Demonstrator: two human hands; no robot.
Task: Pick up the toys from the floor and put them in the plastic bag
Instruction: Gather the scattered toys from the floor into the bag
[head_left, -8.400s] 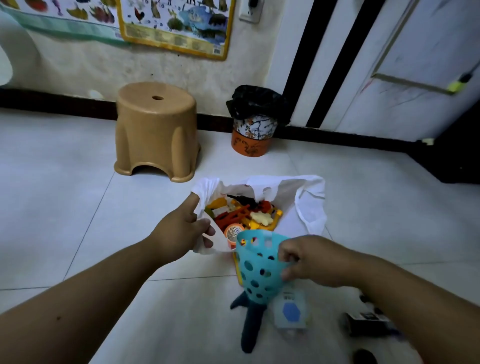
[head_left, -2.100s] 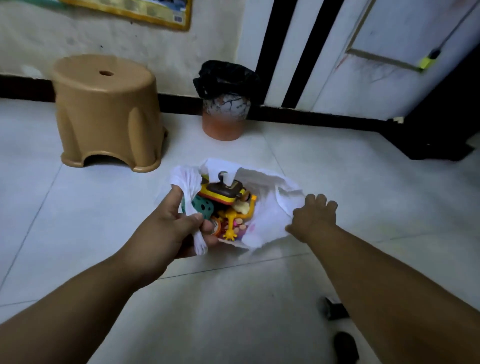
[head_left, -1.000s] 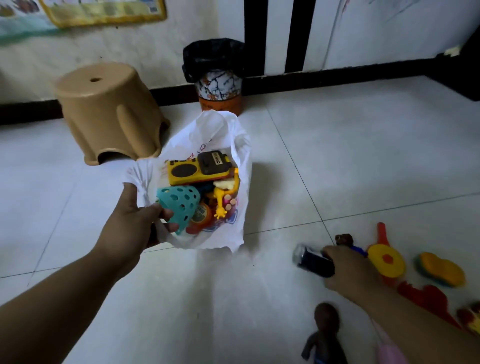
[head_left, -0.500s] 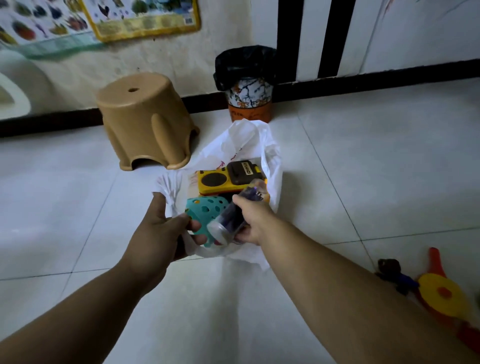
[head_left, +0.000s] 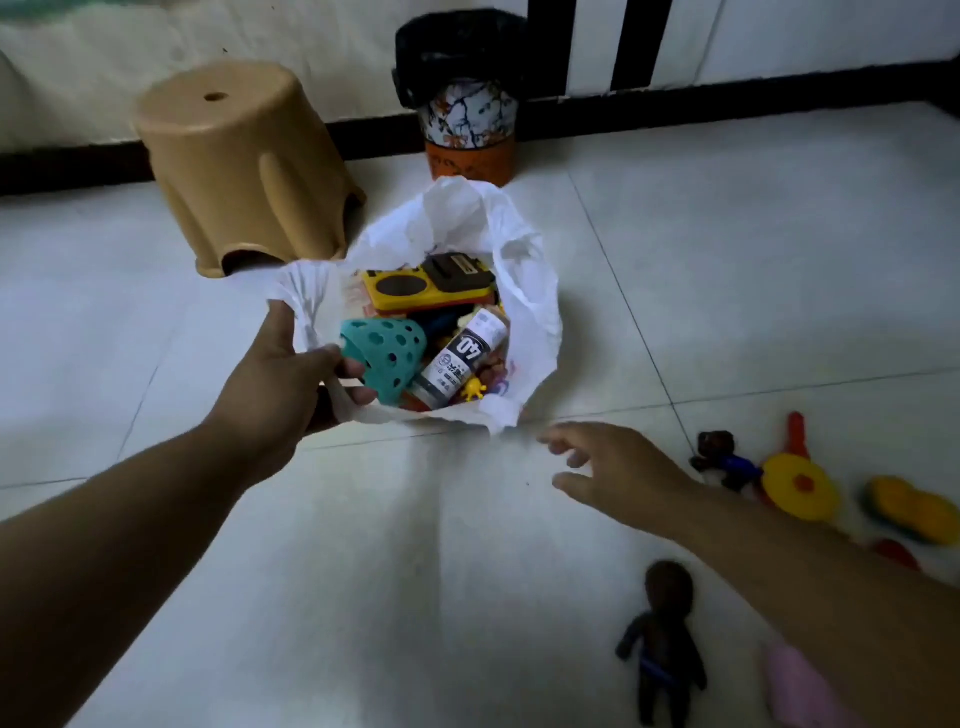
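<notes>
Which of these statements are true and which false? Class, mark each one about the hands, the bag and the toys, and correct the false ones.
1. The left hand grips the rim of the plastic bag. True.
2. The right hand holds the tube marked 40. False: the right hand is empty with its fingers spread, and the tube lies in the bag.
3. The teal perforated toy lies inside the bag. True.
4. The dark doll is in the bag. False: it lies on the floor, beside the right forearm.
5. The yellow disc toy lies on the floor, outside the bag. True.
</notes>
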